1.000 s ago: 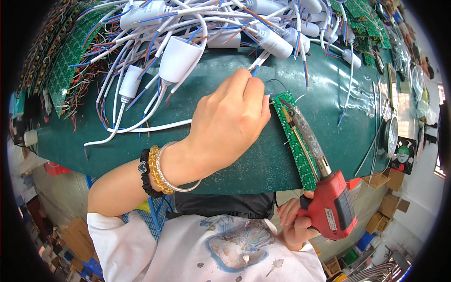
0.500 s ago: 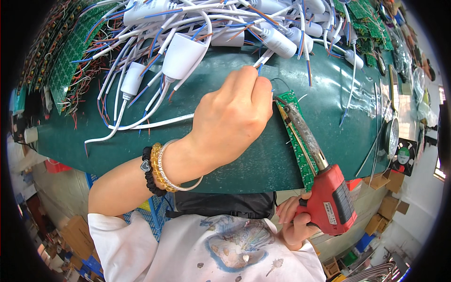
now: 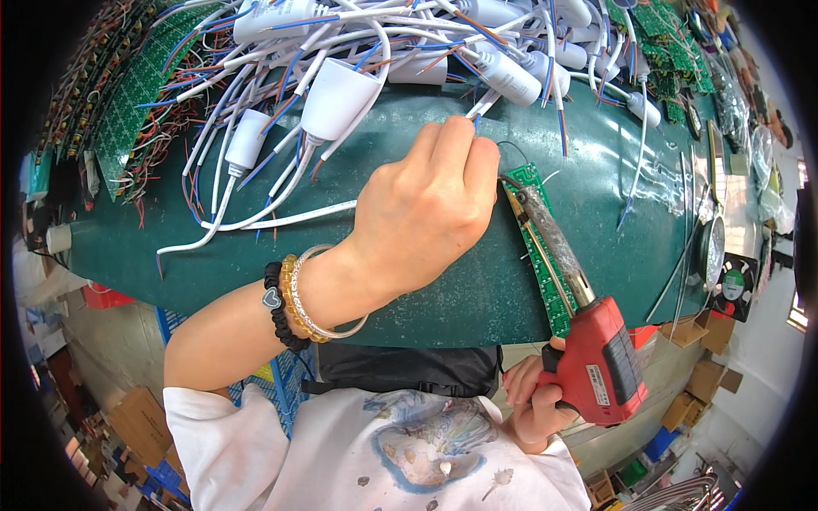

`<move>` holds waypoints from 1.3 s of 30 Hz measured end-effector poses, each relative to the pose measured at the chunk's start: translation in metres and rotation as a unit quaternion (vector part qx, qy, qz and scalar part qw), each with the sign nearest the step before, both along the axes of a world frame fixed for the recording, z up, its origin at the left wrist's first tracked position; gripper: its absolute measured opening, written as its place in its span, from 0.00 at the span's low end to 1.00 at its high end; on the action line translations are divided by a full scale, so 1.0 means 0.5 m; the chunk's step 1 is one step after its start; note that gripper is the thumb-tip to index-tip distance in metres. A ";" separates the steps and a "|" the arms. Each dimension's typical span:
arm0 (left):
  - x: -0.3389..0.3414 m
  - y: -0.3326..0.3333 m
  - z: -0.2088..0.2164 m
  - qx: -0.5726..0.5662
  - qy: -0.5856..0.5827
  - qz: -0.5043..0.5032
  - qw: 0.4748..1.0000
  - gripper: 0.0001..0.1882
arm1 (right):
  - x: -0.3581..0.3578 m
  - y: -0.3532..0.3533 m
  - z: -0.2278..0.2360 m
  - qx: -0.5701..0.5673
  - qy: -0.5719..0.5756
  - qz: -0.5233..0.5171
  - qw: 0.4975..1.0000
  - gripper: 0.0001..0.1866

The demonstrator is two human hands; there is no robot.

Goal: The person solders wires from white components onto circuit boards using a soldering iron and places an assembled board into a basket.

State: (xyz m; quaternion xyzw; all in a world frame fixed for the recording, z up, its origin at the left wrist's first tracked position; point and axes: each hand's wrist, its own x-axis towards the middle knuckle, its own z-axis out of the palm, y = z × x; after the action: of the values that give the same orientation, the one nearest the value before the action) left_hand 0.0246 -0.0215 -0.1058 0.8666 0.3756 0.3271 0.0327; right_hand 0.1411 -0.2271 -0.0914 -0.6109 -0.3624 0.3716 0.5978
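My left hand [image 3: 430, 200] is closed in a pinch, its fingertips on the end of a white cable [image 3: 484, 104] with a blue wire showing. My right hand [image 3: 538, 396] grips a red soldering gun [image 3: 601, 362]. The gun's long metal barrel slants up to the left, and its tip is beside my left fingertips at the far end of a narrow green circuit board [image 3: 552, 285]. Whether the tip touches the board or a wire is hard to see. The board lies under the barrel, near my left hand.
White lamp sockets [image 3: 336, 98] with cables and bared wire ends pile up along the far side of the green tabletop [image 3: 409, 315]. Stacked green boards [image 3: 141, 119] with wires stand at the left, more boards [image 3: 652, 43] at the far right. A small fan [image 3: 733, 285] is at the right.
The sockets, left hand and bracelets appear shifted very slightly in the picture. Both hands keep their hold, and the soldering gun stays over the board.
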 end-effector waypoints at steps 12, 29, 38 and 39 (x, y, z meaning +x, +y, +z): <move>0.002 -0.001 -0.002 0.046 0.016 0.001 0.999 0.12 | 0.004 -0.011 -0.013 0.013 -0.018 -0.008 1.000 0.40; 0.004 -0.001 -0.002 0.059 0.020 0.002 0.998 0.11 | 0.002 -0.005 -0.007 0.022 0.007 -0.009 1.000 0.40; 0.006 -0.004 0.000 0.052 0.025 0.009 0.998 0.11 | 0.004 -0.005 -0.005 0.026 -0.002 -0.013 1.000 0.40; 0.005 -0.005 0.001 0.048 0.026 0.008 0.998 0.11 | 0.004 -0.004 -0.004 0.025 -0.005 -0.013 1.000 0.40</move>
State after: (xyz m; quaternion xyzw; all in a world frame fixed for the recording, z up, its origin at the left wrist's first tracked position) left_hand 0.0272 -0.0237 -0.1055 0.8723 0.3673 0.3221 -0.0211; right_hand 0.1430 -0.2293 -0.0934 -0.6023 -0.3667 0.3516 0.6158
